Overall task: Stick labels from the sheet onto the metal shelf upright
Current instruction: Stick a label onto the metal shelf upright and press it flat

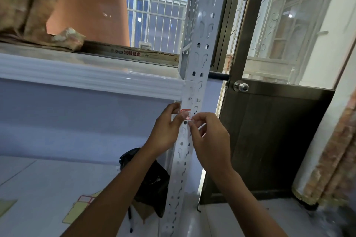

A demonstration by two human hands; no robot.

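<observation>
A grey perforated metal shelf upright (202,31) runs from the top of the view down to the bottom centre. A small white label with a red border (186,112) lies against the upright just below the white shelf edge. My left hand (167,129) pinches the label's left side with thumb and fingers. My right hand (209,136) pinches its right side from the front. The yellowish label sheet (80,210), with one red-bordered label on it, lies on the lower shelf at the bottom left, partly hidden by my left forearm.
A white shelf board (92,75) crosses at mid height, with cloth bundles and an orange pot on top. A black bag (152,181) sits behind the upright on the lower shelf. A dark door with a round knob (240,86) stands right. A pen (131,221) lies below the bag.
</observation>
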